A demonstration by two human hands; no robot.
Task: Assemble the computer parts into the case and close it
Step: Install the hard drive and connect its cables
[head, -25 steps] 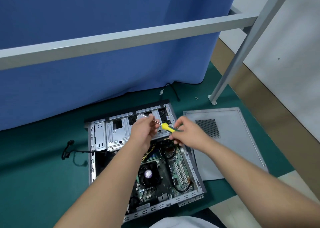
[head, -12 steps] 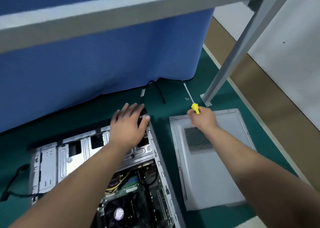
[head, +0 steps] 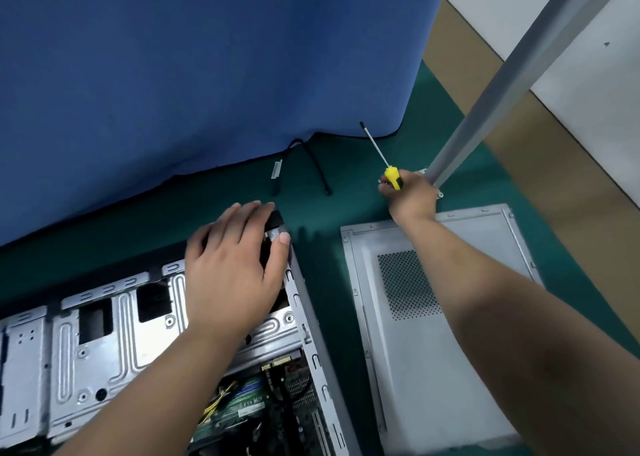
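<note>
The open computer case [head: 311, 334] lies on the green floor at lower left, its silver drive cage [head: 104, 338] and green motherboard [head: 256, 403] showing. My left hand [head: 235, 268] rests flat with straight fingers on the case's far right corner. To the right lies the grey side panel [head: 433, 369] with a perforated vent. Beyond the panel's far edge my right hand [head: 412, 196] grips the yellow-handled screwdriver [head: 384, 165], shaft pointing away toward the curtain, fingers down at the floor by small screws [head: 382, 179].
A blue curtain [head: 207, 75] hangs behind the case. A black cable [head: 311, 158] loops out from under it onto the floor. A grey metal post [head: 502, 85] slants up from a foot just right of my right hand. Tan floor lies beyond at right.
My right hand carried the screwdriver from the case over to the floor beyond the side panel. My left hand let go of the shaft and settled flat on the case corner. My view shifted right and closer.
</note>
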